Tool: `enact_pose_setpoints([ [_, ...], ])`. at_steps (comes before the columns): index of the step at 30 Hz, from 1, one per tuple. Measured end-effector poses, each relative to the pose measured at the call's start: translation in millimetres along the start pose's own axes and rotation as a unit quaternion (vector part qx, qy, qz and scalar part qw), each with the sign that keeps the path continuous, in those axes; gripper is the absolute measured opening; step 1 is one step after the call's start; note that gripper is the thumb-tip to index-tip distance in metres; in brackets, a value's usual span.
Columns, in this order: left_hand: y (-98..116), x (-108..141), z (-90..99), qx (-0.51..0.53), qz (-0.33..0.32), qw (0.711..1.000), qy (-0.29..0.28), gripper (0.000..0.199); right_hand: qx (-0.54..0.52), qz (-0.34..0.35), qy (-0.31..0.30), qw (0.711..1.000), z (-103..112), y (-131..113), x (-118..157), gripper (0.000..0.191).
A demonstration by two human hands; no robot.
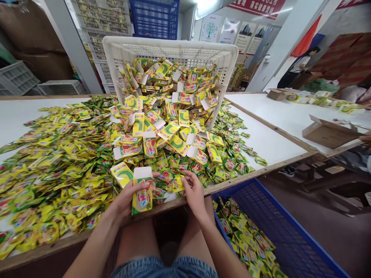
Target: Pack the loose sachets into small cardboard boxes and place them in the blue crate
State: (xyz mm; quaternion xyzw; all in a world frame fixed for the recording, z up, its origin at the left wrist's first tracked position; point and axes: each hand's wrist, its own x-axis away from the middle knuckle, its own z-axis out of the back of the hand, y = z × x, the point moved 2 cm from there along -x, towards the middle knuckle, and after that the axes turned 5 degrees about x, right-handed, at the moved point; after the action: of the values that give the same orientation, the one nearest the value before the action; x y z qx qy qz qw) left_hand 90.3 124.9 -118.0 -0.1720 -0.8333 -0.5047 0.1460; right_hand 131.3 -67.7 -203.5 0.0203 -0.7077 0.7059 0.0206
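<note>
Standing below the table edge at near right, a blue crate [279, 216] contains yellow-green packets [249, 239], gathered toward its left side. At the near edge of the table [275, 146], the left hand [126, 200] is partly closed around a yellow box [142, 205]: thumb across the front face, fingertips showing at the right side. A white flap extends from the far end of this box; its contents cannot be determined. The right hand [194, 194] is located right of the box, with thumb and forefinger bent close together at a small yellow packet [177, 183]; whether they grip it cannot be determined. Beyond both hands, loose boxes [150, 146] lie on a pile of packets [63, 166] that spreads far to the left. Farther back, a white basket [171, 43] holds a heap of similar boxes, many with flaps open; boxes spill from its near side. At right, a cardboard box [330, 135] rests on a second table [266, 106]. Behind the basket stands a second blue crate [155, 19], beside stacked white crates [101, 21].
</note>
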Motion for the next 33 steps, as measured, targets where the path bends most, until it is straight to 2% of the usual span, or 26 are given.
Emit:
enact_pose_setpoints([
  [4, -9, -1, -4.5, 0.039, 0.003, 0.999, -0.006, 0.055, -0.104, -0.049, -0.022, 0.993, -8, -6, 2, 0.031],
  [7, -21, -3, -9.0, 0.078, -0.005, 0.997, 0.005, 0.056, -0.204, -0.082, -0.024, 0.975, -15, -7, 8, 0.029],
  [11, -35, -3, -16.4, 0.096, -0.014, 0.995, 0.026, 0.054, -0.237, -0.085, -0.025, 0.968, -19, -13, 18, 0.030],
  [15, -38, -2, -23.0, 0.053, -0.022, 0.998, 0.037, 0.048, -0.168, -0.059, -0.030, 0.984, -15, -21, 20, 0.031],
  [19, -36, -3, -29.6, -0.014, -0.020, 0.998, 0.057, 0.036, -0.076, -0.019, 0.001, 0.997, -1, -32, 18, 0.031],
  [21, -37, -6, -34.0, -0.040, -0.013, 0.996, 0.073, 0.032, -0.031, 0.010, 0.009, 0.999, 5, -44, 18, 0.029],
  [23, -39, -10, -40.1, -0.086, -0.027, 0.993, 0.072, 0.029, 0.012, 0.067, 0.004, 0.998, 10, -60, 19, 0.023],
  [25, -40, -14, -46.6, -0.147, -0.059, 0.986, 0.051, 0.028, 0.071, 0.151, -0.037, 0.985, 11, -77, 18, 0.016],
  [27, -40, -16, -51.2, -0.192, -0.087, 0.977, 0.028, 0.028, 0.152, 0.222, -0.098, 0.958, 11, -91, 16, 0.018],
  [30, -39, -18, -54.2, -0.217, -0.111, 0.970, 0.003, 0.030, 0.260, 0.265, -0.176, 0.912, 13, -102, 11, 0.024],
  [33, -35, -19, -57.0, -0.229, -0.132, 0.964, -0.004, 0.034, 0.287, 0.287, -0.182, 0.895, 20, -109, 6, 0.025],
])
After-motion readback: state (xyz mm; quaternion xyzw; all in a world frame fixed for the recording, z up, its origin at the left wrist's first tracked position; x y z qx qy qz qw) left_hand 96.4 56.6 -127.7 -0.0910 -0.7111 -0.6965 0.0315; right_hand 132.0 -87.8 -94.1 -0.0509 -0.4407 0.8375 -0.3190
